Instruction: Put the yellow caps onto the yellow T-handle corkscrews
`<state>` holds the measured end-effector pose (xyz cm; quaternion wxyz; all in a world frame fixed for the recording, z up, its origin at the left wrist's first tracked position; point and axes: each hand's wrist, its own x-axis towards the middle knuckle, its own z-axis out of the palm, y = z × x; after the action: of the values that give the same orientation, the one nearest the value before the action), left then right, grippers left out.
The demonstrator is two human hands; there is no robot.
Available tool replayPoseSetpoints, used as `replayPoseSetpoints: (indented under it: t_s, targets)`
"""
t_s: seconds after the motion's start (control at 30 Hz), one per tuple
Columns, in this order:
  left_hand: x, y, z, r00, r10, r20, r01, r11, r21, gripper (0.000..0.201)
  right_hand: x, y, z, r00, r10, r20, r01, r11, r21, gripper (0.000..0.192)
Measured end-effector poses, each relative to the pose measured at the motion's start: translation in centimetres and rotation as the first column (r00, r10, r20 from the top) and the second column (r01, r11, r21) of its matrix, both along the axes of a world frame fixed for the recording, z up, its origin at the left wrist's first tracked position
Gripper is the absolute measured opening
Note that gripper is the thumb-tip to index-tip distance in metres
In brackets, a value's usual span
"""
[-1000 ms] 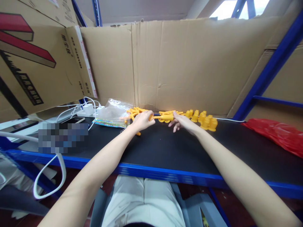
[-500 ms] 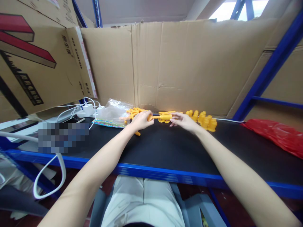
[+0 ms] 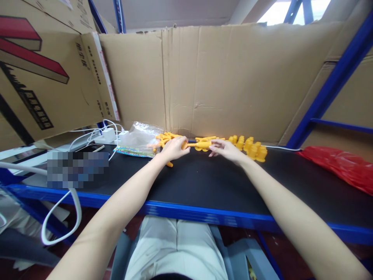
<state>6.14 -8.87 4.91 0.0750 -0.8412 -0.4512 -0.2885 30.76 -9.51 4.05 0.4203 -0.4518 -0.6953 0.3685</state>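
Desk: black top, blue front edge, part of a blue metal rack; brown cardboard sheets stand along the far side as a wall. Far left: white charger and cables, a phone. Right: red plastic bag lying flat. Clear plastic bag lies left of centre at the far edge; contents cannot be told. Yellow plastic parts stand in a cluster at the far edge, right of centre; thinner yellow pieces lie beside the clear bag. Left hand: fingers curled closed around one end of a yellow rod piece. Right hand: fingers pinched on its other end. The piece sits between both hands, just above the desk, near the far wall.
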Motion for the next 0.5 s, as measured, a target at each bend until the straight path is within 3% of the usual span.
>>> replayPoseSetpoints:
  t_s: [0.5]
  targets:
    - [0.00,0.01,-0.06,1.000,0.006,-0.015,-0.006,1.000,0.002,0.023,-0.18,0.04,-0.20,1.000,0.013,-0.015,-0.014,1.000,-0.021,0.045]
